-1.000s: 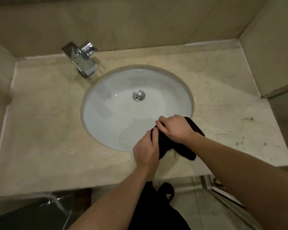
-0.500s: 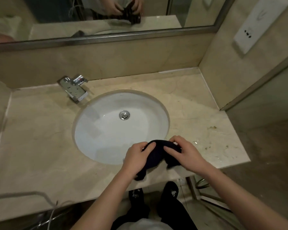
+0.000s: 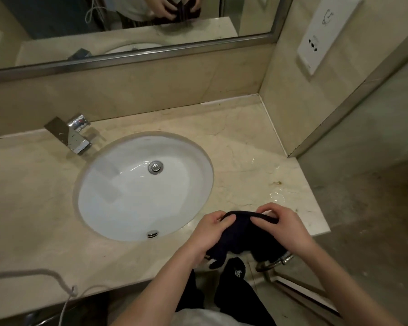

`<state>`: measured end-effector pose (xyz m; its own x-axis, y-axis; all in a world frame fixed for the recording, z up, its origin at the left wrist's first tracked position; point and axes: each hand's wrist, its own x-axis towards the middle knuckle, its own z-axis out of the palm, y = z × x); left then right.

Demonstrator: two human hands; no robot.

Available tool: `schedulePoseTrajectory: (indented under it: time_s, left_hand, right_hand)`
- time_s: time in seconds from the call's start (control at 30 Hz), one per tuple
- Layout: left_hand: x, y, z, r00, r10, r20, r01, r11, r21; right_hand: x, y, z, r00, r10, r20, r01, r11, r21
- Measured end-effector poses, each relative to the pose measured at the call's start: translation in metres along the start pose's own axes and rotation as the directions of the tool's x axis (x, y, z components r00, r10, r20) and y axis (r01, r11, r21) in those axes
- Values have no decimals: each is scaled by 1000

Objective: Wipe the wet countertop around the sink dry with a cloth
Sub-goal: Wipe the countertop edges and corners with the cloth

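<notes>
Both hands, left hand (image 3: 209, 234) and right hand (image 3: 284, 228), pinch the dark cloth (image 3: 243, 234); spread it flat, then press on the drops (image 3: 277, 196) just past the right fingers.

Beige marble walls (image 3: 132, 90), a metal-framed mirror (image 3: 127, 24), a white socket plate (image 3: 323, 31), dim light.

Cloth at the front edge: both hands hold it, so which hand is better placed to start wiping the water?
Probably the right hand. It grips the dark cloth closest to the puddle on the countertop right of the sink; the left hand is farther away.
</notes>
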<state>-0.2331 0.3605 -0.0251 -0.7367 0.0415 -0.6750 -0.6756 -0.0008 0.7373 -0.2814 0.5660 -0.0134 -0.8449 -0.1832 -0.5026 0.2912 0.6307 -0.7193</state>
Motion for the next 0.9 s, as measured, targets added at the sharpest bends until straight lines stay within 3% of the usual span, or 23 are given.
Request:
schedulePoseTrajectory:
  time_s: [0.1,0.17,0.23,0.3,0.37,0.43,0.67,0.9]
  left_hand:
    - [24,-13,18,960,195,-203,-103,915,390]
    - [36,-30,27,843,435,-316,-109,714,692]
    - [46,-44,35,714,670,-202,-222,490,843]
    - [59,-55,41,652,757,50,-400,288,870]
    - [70,-68,45,682,680,270,-477,133,869]
    - [75,-81,50,733,594,332,-424,18,905]
    - [85,-74,92,800,510,315,-274,-156,949]
    - [99,-59,79,799,576,171,-195,-21,981]
  right_hand:
    - [36,15,-21,992,-118,-35,89,887,-453]
    - [52,29,-12,969,-210,-127,94,797,-597]
    - [48,42,11,925,-238,-296,51,850,-524]
    - [35,59,38,880,-248,-404,28,878,-478]
    - [26,76,56,883,-258,-393,19,854,-519]
    - [27,91,57,900,-267,-345,27,824,-566]
    - [58,102,31,897,-208,-389,-26,856,-517]
    - [101,85,29,875,-320,-363,32,786,-617]
